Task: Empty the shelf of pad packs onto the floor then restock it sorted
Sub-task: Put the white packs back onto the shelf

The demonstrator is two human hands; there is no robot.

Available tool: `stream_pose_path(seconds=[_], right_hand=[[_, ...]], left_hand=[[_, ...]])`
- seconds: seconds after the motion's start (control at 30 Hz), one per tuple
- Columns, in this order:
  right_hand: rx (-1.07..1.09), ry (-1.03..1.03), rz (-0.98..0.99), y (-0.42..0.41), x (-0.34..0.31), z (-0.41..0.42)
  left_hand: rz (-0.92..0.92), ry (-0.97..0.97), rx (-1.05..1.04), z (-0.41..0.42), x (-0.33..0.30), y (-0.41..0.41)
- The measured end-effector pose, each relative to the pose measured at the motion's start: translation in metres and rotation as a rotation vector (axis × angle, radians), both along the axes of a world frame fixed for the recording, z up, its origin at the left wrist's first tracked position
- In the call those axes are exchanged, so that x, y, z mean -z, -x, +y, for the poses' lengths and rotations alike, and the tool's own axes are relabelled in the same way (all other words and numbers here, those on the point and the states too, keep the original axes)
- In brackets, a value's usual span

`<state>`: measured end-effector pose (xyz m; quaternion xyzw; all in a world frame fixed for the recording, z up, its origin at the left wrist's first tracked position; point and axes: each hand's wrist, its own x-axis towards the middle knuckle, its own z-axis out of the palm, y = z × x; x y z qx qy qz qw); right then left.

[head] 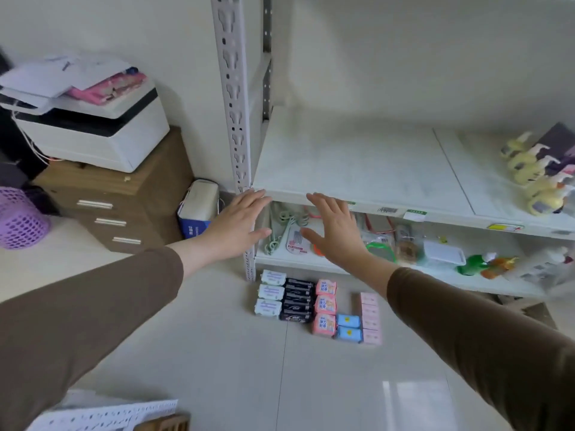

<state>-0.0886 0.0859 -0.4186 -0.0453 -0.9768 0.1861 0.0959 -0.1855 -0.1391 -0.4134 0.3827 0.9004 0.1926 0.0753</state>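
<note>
The white shelf board (348,163) has a bare left section with no packs on it. Pad packs lie in rows on the floor below: white-green packs (269,294), black packs (297,300), pink-orange packs (325,306), two blue packs (348,327) and pale pink packs (370,318). My left hand (239,222) and my right hand (334,230) are stretched out flat in front of the shelf's front edge, fingers straight, palms facing each other, holding nothing.
Yellow bottles (532,178) stand at the shelf's right end. The lower shelf (311,262) carries hangers, sponges and bottles. A slotted steel post (235,98) marks the shelf's left side. Left of it are a wooden drawer unit (124,200) with a printer (90,126), a tissue pack and a purple basket (18,219).
</note>
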Motion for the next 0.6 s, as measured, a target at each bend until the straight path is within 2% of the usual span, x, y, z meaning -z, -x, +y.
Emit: stream_pose_path(seconds=[0.33,0.6], right_hand=[[0.112,0.059,-0.254,-0.019,0.182,-0.042],[0.157,0.119,-0.460,-0.014,0.330,-0.038]], left_hand=[[-0.093,0.138,0.101,-0.040,0.197,-0.002],[-0.233,0.257,0.025,-0.038,0.344,0.014]])
